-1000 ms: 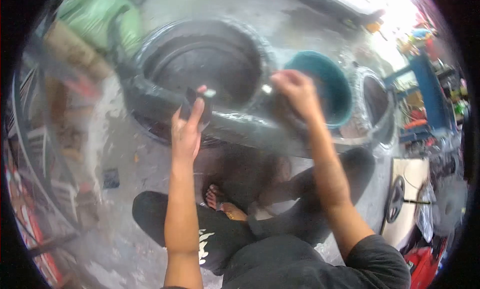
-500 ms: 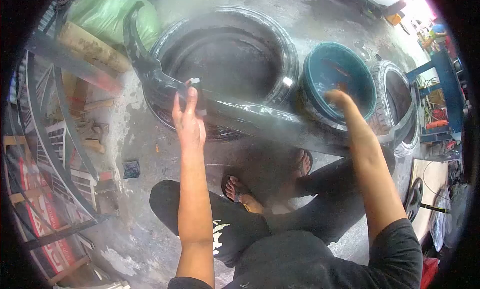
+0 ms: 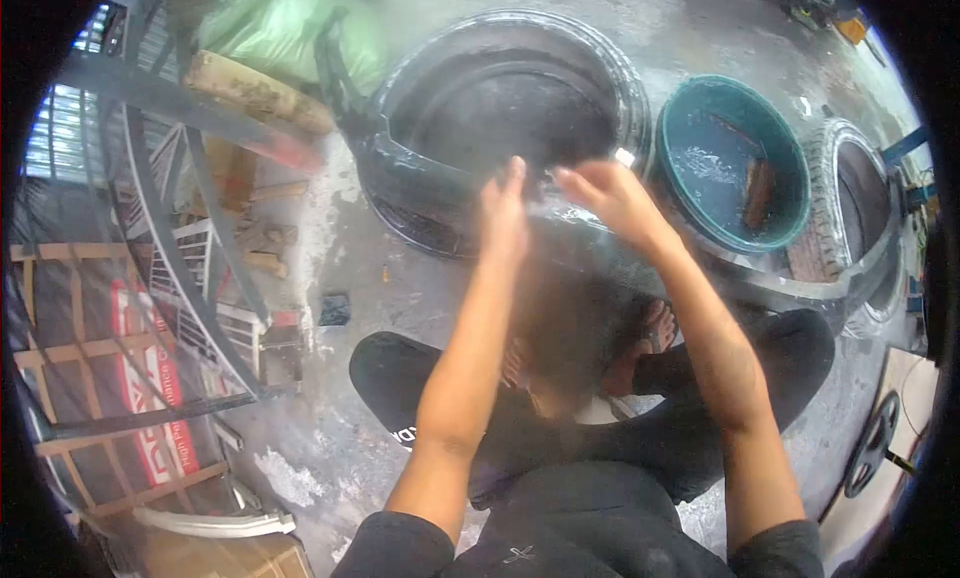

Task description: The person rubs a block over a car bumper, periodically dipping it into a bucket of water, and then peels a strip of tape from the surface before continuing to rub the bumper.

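A long dark car bumper (image 3: 440, 183) with bent ends lies across a large tire (image 3: 630, 68) in front of my knees. My left hand (image 3: 505, 218) is over its middle, thumb up and fingers drawn in. Motion blur hides what it holds. Close by on the right, my right hand (image 3: 615, 203) has its fingers pinched towards the left one. A pale smear shows between the hands, too blurred to name. The teal bucket (image 3: 665, 168) right of the tire holds water and a brown piece (image 3: 758, 193).
Another tire (image 3: 828, 198) stands right of the bucket. Left are a dark metal frame (image 3: 190, 268), wood pieces (image 3: 250, 93) and a pale green plastic bag (image 3: 275, 28). A small dark square (image 3: 335, 309) lies on the floor. A board (image 3: 860, 513) is at lower right.
My right hand has come out of the bucket and moved left, close to my left hand. The dark pad seen in my left hand earlier is now blurred out. The view has shifted left.
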Motion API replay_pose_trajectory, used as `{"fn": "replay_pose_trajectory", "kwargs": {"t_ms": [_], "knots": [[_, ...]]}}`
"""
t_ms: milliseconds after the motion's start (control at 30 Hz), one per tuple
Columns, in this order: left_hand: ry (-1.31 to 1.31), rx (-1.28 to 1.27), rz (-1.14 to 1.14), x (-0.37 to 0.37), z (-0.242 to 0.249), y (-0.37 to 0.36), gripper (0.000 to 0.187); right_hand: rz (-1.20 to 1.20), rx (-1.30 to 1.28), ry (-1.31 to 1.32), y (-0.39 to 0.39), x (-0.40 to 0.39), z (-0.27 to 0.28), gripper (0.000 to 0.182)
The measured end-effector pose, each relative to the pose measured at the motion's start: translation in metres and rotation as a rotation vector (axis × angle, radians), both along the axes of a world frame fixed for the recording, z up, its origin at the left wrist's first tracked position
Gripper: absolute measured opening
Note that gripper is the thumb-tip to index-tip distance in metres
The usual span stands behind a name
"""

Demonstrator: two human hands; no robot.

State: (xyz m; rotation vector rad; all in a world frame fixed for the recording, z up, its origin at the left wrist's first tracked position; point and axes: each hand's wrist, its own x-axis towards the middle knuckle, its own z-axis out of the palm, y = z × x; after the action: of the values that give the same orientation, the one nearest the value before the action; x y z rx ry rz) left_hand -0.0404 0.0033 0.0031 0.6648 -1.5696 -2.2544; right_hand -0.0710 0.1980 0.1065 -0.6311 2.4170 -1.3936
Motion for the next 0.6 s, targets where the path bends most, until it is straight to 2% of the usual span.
{"fn": "replay_pose_trajectory", "kwargs": {"t_ms": [33,67,100,133,167,200,267,367,400,467,567,600], "knots": [[-0.035,-0.536,0.026,0.007,0.014,-0.022,0.056,-0.06,0.042,0.096,0.011,0.01,-0.016,0.054],[-0.139,-1.068,0.171,0.014,0.03,-0.045,0.066,-0.121,0.085,0.188,0.023,0.019,-0.038,0.052],[-0.064,-1.2,0.133,0.011,0.042,-0.077,0.068,-0.167,0.173,0.296,0.034,0.025,-0.062,0.052],[0.018,-1.437,0.169,0.003,0.045,-0.11,0.064,-0.216,0.262,0.402,0.041,0.029,-0.086,0.053],[0.018,-1.523,0.155,-0.007,0.048,-0.143,0.056,-0.259,0.302,0.42,0.042,0.033,-0.107,0.056],[-0.088,-1.551,0.116,-0.02,0.044,-0.177,0.048,-0.264,0.288,0.405,0.04,0.038,-0.111,0.056],[-0.174,-1.73,0.048,-0.033,0.033,-0.227,0.042,-0.267,0.456,0.381,0.035,0.037,-0.115,0.058],[-0.243,-1.821,0.096,-0.035,0.022,-0.214,0.037,-0.331,0.401,0.367,0.03,0.032,-0.119,0.06],[-0.128,-1.805,0.14,-0.026,0.003,-0.201,0.034,-0.335,0.406,0.358,0.031,0.034,-0.115,0.06],[-0.116,-1.774,0.038,-0.002,0.004,-0.145,0.033,-0.345,0.393,0.309,0.03,0.032,-0.11,0.059],[-0.156,-1.755,-0.135,-0.007,0.003,-0.174,0.041,-0.327,0.369,0.293,0.033,0.033,-0.109,0.06],[-0.165,-1.758,-0.156,-0.022,0.017,-0.199,0.039,-0.313,0.367,0.285,0.033,0.033,-0.112,0.06]]}}
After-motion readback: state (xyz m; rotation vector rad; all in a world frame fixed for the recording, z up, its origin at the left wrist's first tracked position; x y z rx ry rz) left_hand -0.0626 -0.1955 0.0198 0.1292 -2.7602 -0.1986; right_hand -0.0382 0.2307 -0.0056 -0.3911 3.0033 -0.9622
